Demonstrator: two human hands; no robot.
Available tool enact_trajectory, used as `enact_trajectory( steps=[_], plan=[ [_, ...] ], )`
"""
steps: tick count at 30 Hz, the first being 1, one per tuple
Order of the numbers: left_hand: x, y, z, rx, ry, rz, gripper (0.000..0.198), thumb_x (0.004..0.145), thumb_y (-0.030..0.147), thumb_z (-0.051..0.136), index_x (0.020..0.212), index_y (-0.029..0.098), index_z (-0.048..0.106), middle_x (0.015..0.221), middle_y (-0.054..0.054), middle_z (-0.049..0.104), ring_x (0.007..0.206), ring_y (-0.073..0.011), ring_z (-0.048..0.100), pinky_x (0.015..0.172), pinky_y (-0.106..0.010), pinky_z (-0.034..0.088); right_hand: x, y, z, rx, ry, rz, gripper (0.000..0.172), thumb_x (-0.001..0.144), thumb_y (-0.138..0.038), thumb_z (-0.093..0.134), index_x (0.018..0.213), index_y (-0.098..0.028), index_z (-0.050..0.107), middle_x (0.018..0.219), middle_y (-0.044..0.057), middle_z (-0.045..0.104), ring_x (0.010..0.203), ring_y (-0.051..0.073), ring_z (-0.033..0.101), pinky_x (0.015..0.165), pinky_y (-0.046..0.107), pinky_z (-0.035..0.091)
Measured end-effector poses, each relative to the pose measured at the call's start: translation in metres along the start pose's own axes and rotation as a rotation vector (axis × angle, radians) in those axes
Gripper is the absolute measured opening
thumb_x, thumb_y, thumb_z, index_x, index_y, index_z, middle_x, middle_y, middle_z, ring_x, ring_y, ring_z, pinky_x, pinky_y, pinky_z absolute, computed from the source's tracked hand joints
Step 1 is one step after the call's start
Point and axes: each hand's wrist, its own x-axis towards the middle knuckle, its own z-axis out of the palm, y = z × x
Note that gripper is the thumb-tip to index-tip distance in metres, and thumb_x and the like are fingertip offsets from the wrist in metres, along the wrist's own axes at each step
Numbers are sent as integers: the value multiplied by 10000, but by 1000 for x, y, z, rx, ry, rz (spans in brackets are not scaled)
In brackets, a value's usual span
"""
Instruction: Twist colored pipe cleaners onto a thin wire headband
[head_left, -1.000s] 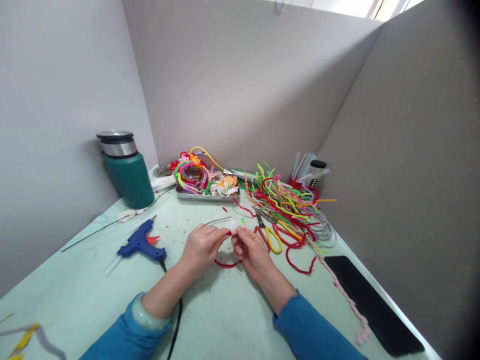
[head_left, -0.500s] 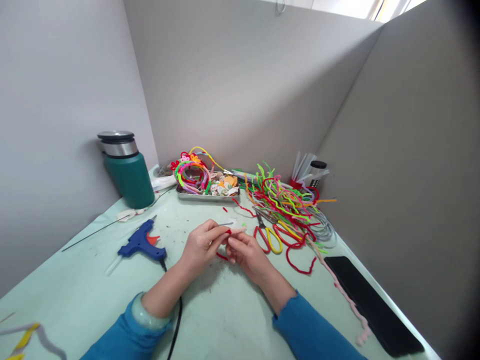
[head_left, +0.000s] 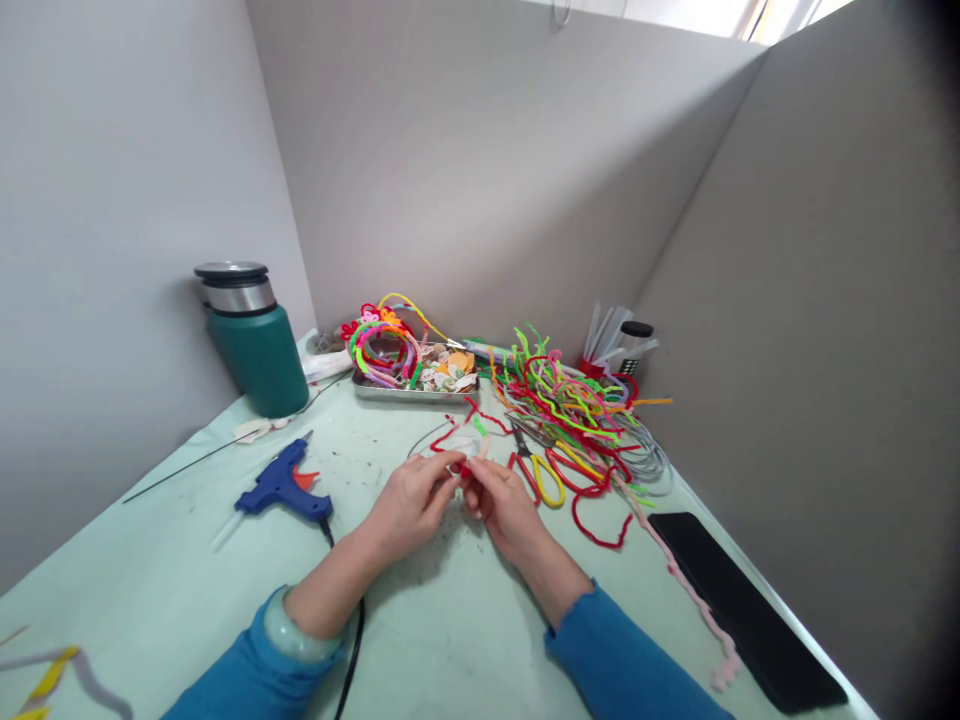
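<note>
My left hand and my right hand meet over the middle of the table, both closed in a pinch. Between their fingertips is a red pipe cleaner, whose fuzzy strand sticks out beyond the fingers. A pale pink piece with a green tip rises just past my right fingertips. Close by, a thin grey wire curves out beyond my left fingers. How these pieces join is hidden by the fingers. Red- and yellow-handled scissors lie right of my right hand.
A blue glue gun lies at left, its cord passing under my left forearm. Behind it stands a green bottle. A metal tray holds colourful loops and scraps. Tangled pipe cleaners spread at back right, near a black phone-like slab.
The red strand that hung below my fingers now points away beyond them. The pink and green end has swung from pointing right to pointing upward. Both hands stay close together.
</note>
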Motion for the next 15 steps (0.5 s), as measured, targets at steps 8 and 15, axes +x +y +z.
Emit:
enact_trajectory(
  steps=[8,15],
  plan=[
    [1,-5,3,79,44,-81,179,868,206,414,949,169,569,842,-54,646,784,-162,595,717,-278,448,1,6,-2,-165,73,-50,306,752,-433,586,674,-139,622,445,-37,472,396,67,374,386,194,268],
    [0,-7,4,138,102,-14,162,859,189,424,886,172,583,771,-53,641,733,-163,589,682,-275,445,4,6,-2,-73,123,-6,296,722,-425,618,652,-139,592,568,-13,532,402,55,387,360,186,271]
  ],
)
